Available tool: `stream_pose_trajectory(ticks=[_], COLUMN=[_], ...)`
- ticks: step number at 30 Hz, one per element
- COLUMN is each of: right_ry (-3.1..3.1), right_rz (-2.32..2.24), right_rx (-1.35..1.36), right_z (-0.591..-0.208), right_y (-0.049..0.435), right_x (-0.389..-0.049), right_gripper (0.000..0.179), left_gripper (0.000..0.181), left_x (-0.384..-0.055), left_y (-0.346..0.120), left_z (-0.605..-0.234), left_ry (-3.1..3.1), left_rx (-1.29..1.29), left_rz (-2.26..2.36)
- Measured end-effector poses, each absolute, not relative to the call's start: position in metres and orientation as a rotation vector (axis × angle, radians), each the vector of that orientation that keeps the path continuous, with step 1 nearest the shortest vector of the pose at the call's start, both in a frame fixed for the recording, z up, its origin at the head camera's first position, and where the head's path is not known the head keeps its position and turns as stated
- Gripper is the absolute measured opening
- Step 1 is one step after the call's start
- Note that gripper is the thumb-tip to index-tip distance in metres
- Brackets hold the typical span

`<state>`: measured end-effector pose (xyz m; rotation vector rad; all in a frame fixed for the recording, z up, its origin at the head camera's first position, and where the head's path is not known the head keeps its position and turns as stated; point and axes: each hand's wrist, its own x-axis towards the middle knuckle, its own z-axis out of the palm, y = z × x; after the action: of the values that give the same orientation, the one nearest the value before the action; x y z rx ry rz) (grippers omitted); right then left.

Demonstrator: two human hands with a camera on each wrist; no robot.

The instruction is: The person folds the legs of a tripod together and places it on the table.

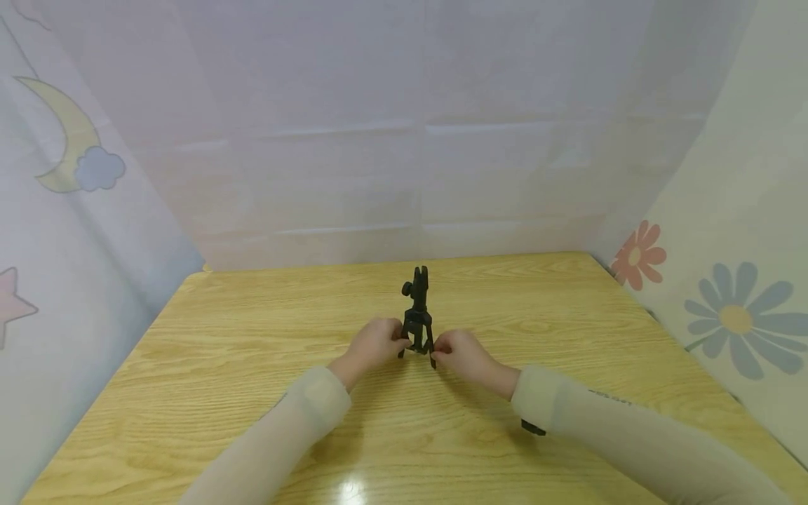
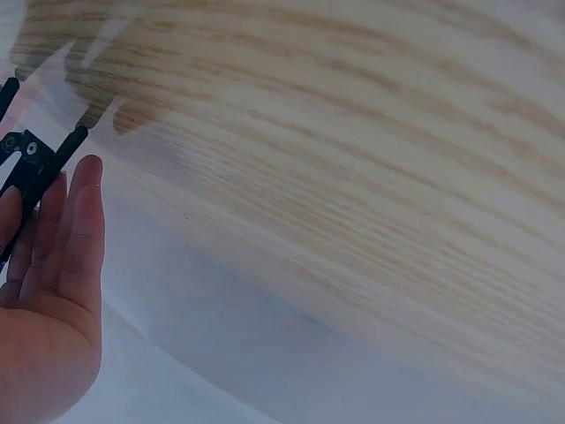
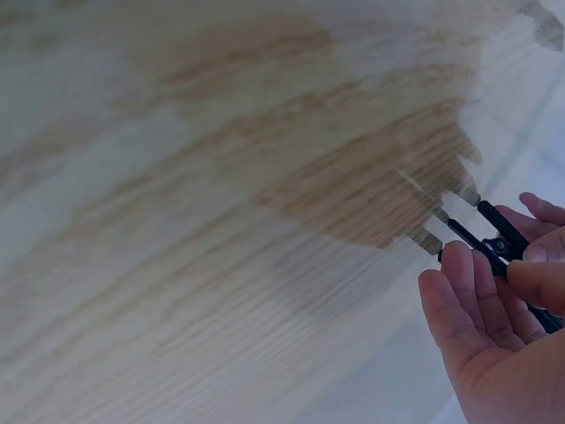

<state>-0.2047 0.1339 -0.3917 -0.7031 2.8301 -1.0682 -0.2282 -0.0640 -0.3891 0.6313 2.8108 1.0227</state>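
Our left hand point(image 1: 379, 341) pinches one leg of a small black tripod point(image 1: 419, 317), thumb on the near face and the other fingers extended behind it, as the left wrist view shows. Our right hand point(image 1: 465, 356) pinches the opposite leg between thumb and fingers, close to its foot. We hold the tripod upright between both hands, around the middle of a wood-grained table point(image 1: 158, 393); we cannot tell whether every foot touches the top. Its legs are spread, its narrow forked head points up, and a round knob point(image 1: 407, 289) sticks out on the left side.

Pale sleeves point(image 1: 618, 435) cover our forearms, and a small black piece point(image 1: 533, 428) shows under the right cuff. Behind the table we see a creased, pale cloth point(image 1: 379, 105). On the left side hang a printed yellow moon point(image 1: 69, 126), a blue cloud point(image 1: 99, 168) and a pink star point(image 1: 12, 305); on the right, a red flower point(image 1: 635, 257) and a larger blue flower point(image 1: 736, 318).
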Motion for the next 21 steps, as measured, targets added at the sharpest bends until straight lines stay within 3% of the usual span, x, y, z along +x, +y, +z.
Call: stream_pose_trajectory(ticks=[12,21], right_ry=[2.865,2.870], right_rz=[-1.032,-1.052], right_rx=[-0.721,-0.797], right_z=[-0.392,-0.393], right_y=[0.137,0.142], right_x=[-0.211,-0.219], right_gripper=[0.007,0.006], left_gripper=[0.010,0.030], left_x=[-0.223,-0.228], left_y=[-0.070,-0.076], left_z=[-0.386,-0.390], left_ry=[2.852,2.792], left_rx=[0.739,0.740], left_rz=[0.890,0.954])
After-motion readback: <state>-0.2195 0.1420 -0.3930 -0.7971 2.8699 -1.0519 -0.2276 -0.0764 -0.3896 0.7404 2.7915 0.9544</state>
